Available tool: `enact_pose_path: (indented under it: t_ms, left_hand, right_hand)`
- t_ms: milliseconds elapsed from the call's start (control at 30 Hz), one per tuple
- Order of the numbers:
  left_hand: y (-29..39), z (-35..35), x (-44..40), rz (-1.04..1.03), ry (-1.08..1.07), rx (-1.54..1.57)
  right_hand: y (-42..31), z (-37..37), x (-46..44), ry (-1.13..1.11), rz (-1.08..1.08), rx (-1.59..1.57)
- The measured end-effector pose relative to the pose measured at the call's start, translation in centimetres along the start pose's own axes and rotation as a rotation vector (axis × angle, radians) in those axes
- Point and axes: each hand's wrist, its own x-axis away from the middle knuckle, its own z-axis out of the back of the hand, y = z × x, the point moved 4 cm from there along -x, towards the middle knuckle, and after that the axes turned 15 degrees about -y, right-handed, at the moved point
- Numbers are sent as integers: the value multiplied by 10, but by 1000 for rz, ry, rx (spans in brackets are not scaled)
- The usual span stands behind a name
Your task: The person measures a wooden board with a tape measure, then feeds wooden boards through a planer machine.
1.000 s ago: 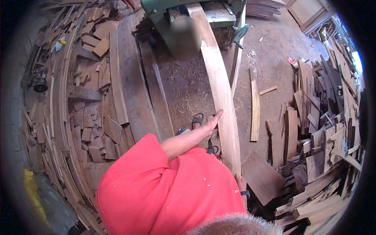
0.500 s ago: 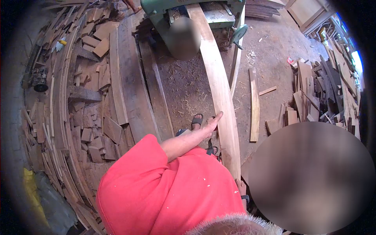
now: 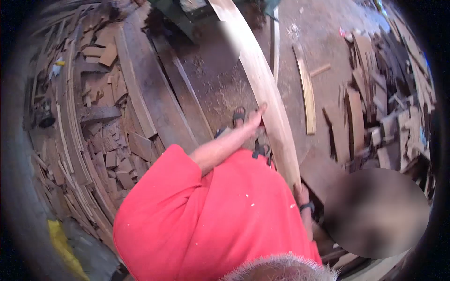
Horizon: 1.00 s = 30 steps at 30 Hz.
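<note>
A long pale plank [image 3: 276,112] runs from the top of the head view down to the front of my red shirt. My left hand [image 3: 256,118] grips its left edge, with fingertips showing on the upper face. At the plank's near end, my right hand [image 3: 302,193] is closed on the corner, a dark band on that wrist. Part of a green machine [image 3: 176,18] shows at the top edge, beside the plank's far stretch.
Scrap wood [image 3: 112,136] and long boards [image 3: 136,84] lie on the left. More offcuts [image 3: 356,117] are heaped at right. A narrow board [image 3: 305,93] lies on the floor. Sandaled feet [image 3: 239,116] are beside the plank. A blurred patch hides the lower right.
The view has tilted, so the machine has slid mostly out at the top and the floor has shifted upward. Both hands keep hold of the plank and appear higher in the picture.
</note>
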Motion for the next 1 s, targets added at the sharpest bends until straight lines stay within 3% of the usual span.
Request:
enact_pose_path:
  t_ms: [33, 67, 100, 167, 200, 333, 433, 667, 733, 800, 867, 900, 1000]
  left_hand:
    - [-2, 2, -1, -19, 79, -25]
    - [-4, 3, -5, -60, 8, 16]
    - [-19, 18, -21, -66, 75, -28]
    - [-15, 9, -6, -11, 1, -61]
    - [-22, 20, -22, -32, -5, -86]
    - [-21, 13, -14, -14, -53, -18]
    - [-23, 13, -12, -37, -64, -41]
    - [-38, 27, -31, -8, 69, -166]
    - [-32, 16, -22, -37, -4, -63]
    - [-10, 2, 0, -95, 52, -116]
    - [-33, 20, -24, 13, -50, -147]
    - [-13, 7, -3, 2, 16, -284]
    - [-26, 11, -13, 11, -34, -151]
  right_hand:
    - [-6, 6, 1, 11, -204, -116]
    - [-27, 15, 2, -121, -247, -276]
    - [-27, 15, 3, -117, -228, -265]
    - [-40, 19, 4, -60, -129, -356]
    - [-36, 17, 4, -137, -242, -399]
    - [-30, 10, 6, -59, -197, -491]
    - [-26, 13, 11, -166, -317, -374]
    - [-19, 12, 10, -91, -177, -268]
    - [-16, 9, 12, -73, -215, -302]
    - [-18, 10, 12, -79, -250, -314]
    - [4, -1, 7, -88, -241, -323]
    - [-6, 4, 9, -106, -257, -386]
    - [-17, 7, 9, -103, -252, -452]
